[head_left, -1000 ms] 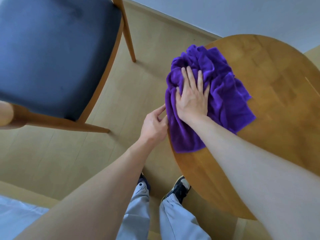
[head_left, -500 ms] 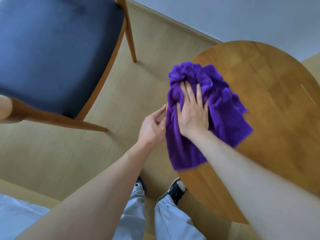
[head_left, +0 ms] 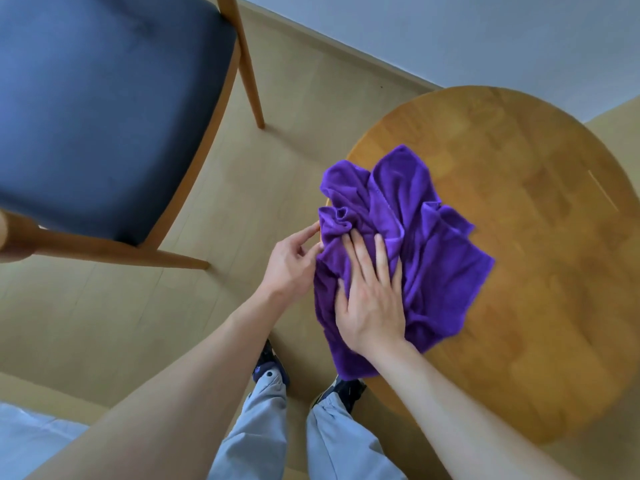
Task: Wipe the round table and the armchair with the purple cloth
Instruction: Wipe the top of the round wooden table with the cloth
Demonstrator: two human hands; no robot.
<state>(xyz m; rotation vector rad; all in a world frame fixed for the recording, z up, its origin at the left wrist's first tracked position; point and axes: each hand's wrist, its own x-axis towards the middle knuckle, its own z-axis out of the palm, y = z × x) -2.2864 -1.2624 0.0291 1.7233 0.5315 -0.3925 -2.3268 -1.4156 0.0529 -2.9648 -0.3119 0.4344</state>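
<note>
Round wooden desk [head_left: 519,237], warm honey-brown top w/ block-jointed planks and a smooth, slightly glossy finish, sits on the right. Crumpled purple cloth [head_left: 433,258], soft plush microfibre w/ deep folds and a stitched hem, lies on the desk's left edge; its lower-left part hangs over the rim.

Right hand [head_left: 372,299] lies flat on the cloth, palm down, fingers straight and a bit spread, pressing fabric onto the desk top; it doesn't curl round anything. Left hand [head_left: 294,265] is just beside the desk rim, fingers loosely bent, w/ thumb and fingertips touching the cloth's bunched left edge. Can't tell for sure whether it pinches the fabric or only touches it.

Armchair [head_left: 114,109] stands at upper left, apart from the desk: dark navy upholstered seat pad, matte woven look, in a light-brown wooden frame w/ slim tapered legs and a rounded armrest end at the far left edge. Nothing touches it.

Pale wood-look plank floor [head_left: 173,323] below, white wall [head_left: 450,36] at top. Person's light grey trousers [head_left: 256,427] and dark shoes [head_left: 270,367] show at the bottom, next to the desk.
</note>
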